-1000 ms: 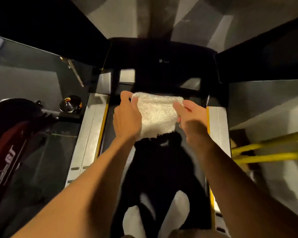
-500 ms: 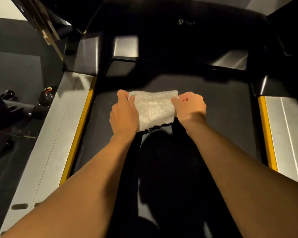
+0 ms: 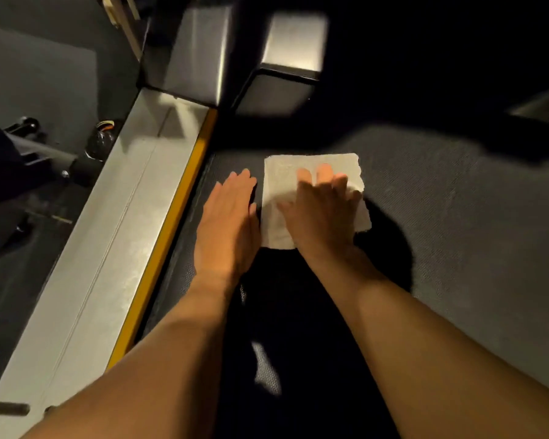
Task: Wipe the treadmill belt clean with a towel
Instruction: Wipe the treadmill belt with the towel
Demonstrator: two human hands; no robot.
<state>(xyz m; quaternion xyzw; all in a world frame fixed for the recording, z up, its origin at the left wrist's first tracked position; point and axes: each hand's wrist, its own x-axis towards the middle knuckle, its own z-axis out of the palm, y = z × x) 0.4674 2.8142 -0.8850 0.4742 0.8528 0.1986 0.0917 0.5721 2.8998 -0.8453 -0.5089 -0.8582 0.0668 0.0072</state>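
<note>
A folded white towel lies flat on the dark textured treadmill belt, near its left side. My right hand presses on the towel with flat, spread fingers. Just left of the towel, my left hand rests flat on the belt, its thumb side close to the towel's left edge. Both forearms reach in from the bottom of the view.
A silver side rail with a yellow strip runs along the belt's left edge. Dark motor housing and silver upright bases stand ahead. Gym equipment sits on the floor at left. My shadow covers the belt below my hands.
Both hands held the towel stretched in the air; now it lies on the belt, the right hand flat on it and the left hand off it. The view has dropped closer to the belt.
</note>
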